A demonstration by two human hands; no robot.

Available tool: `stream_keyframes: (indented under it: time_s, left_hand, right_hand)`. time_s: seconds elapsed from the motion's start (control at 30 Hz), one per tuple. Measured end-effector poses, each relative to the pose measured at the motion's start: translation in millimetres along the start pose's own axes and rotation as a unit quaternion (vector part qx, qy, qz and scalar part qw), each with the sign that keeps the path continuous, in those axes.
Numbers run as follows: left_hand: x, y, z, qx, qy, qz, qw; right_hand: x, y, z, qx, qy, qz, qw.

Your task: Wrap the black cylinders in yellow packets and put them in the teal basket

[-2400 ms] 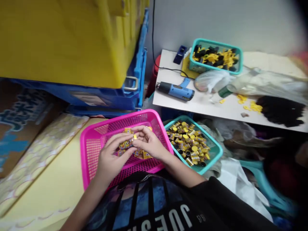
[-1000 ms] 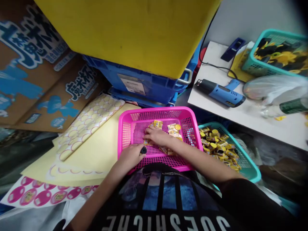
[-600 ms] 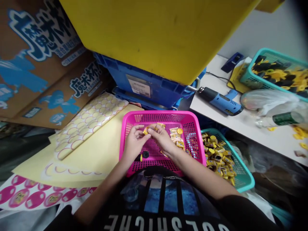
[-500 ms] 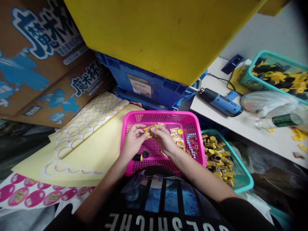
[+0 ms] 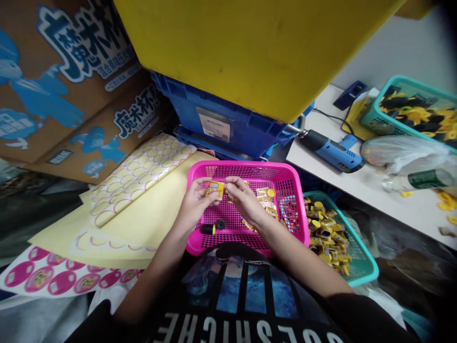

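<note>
Above the pink basket (image 5: 246,166), my left hand (image 5: 194,202) pinches a small yellow printed wrapper (image 5: 215,188), its face turned up. My right hand (image 5: 243,199) is beside the wrapper's right edge, thumb and fingertips pressed together; whether they grip the wrapper's edge is too small to tell. Inside the basket, a black cylinder with a yellow ring (image 5: 208,229) lies next to a black round cap (image 5: 220,224). Several clear and yellow packets lie on the right side of the basket, with a yellow round cap (image 5: 271,193) among them.
A teal basket (image 5: 367,267) of yellow pieces stands at the right. Blue crates (image 5: 182,107) rise beyond the pink basket. Sticker sheets (image 5: 135,228) lie at the left. A blue heat gun (image 5: 333,151) rests on the white table (image 5: 317,183).
The wrapper has turned from a narrow, slanted view to a flatter, wider one in my left hand. My right hand's fingers have moved to its right edge. The camera view has shifted slightly.
</note>
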State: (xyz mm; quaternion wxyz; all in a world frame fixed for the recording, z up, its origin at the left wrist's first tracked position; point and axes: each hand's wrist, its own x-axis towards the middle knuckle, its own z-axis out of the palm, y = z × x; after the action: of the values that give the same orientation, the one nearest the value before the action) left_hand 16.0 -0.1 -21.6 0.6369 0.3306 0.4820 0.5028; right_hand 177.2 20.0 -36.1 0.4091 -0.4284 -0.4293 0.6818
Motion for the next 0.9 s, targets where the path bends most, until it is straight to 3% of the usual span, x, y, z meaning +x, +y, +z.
stream_keyframes:
  time_s: [0.07, 0.17, 0.23, 0.3, 0.37, 0.43, 0.5, 0.57, 0.7, 0.9]
  left_hand:
    - [-0.5, 1.3, -7.0, -0.006, 0.049, 0.014, 0.999]
    - [-3.1, 7.8, -15.7, -0.007, 0.084, 0.024, 0.996]
    - [-6.5, 12.1, -16.5, -0.017, 0.094, 0.014, 0.995]
    - [-10.7, 15.0, -14.3, -0.029, 0.091, -0.007, 0.995]
    - [-14.6, 16.6, -12.4, -0.037, 0.077, -0.024, 0.996]
    - [-16.8, 17.1, -12.4, -0.028, 0.061, -0.029, 0.997]
    - [-17.0, 17.1, -14.0, -0.004, 0.045, -0.027, 0.999]
    - [-15.9, 17.0, -14.9, 0.022, 0.024, -0.025, 0.999]
    - [-13.5, 17.9, -9.0, 0.055, -0.019, -0.016, 0.998]
    - [-11.7, 16.2, 6.1, 0.078, -0.018, 0.012, 0.997]
  right_hand:
    - [-7.1, 8.0, -10.2, -0.180, -0.067, -0.002, 0.981]
    - [-19.5, 23.0, -18.8, -0.413, -0.237, -0.011, 0.879]
    - [-24.3, 32.4, -17.9, -0.465, -0.284, -0.029, 0.838]
    - [-24.6, 36.8, -15.4, -0.445, -0.261, -0.021, 0.857]
    - [-21.3, 32.5, -15.7, -0.354, -0.206, 0.007, 0.912]
    - [-17.2, 18.9, -20.4, -0.227, -0.140, 0.010, 0.964]
    - [-14.7, -1.0, -28.0, -0.126, -0.077, -0.019, 0.989]
    - [-14.9, -22.0, -35.3, -0.077, -0.041, -0.036, 0.996]
    - [-19.7, -50.3, -41.2, -0.053, -0.056, -0.063, 0.995]
    - [-21.4, -56.6, -44.8, -0.027, -0.080, -0.062, 0.994]
